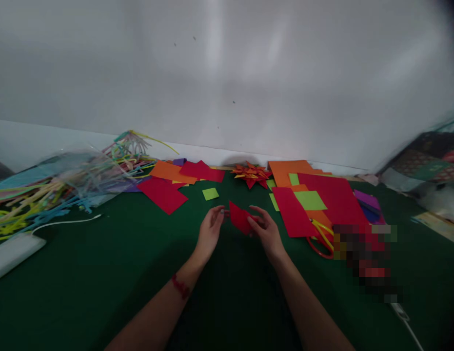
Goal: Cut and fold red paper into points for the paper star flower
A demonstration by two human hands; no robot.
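A small folded piece of red paper (238, 217) is held above the green table in front of me. My right hand (266, 230) pinches its right side between thumb and fingers. On the other side, my left hand (211, 225) has its fingers loosely bent and apart, with the fingertips close to the paper's left edge; whether they touch it I cannot tell. Beyond my hands stands a spiky paper flower (250, 174) in red, orange and yellow. Between it and my left hand lies a small lime-green paper square (210, 194).
Red sheets (163, 195) and orange sheets (171, 171) lie at left-back; more coloured paper (324, 192) lies right. Scissors with yellow and red handles (324, 234) sit by a blurred-out patch. Pipe cleaners (69, 183), a white cabled device (14, 253) and a white wall (227, 87) surround the green table (102, 263).
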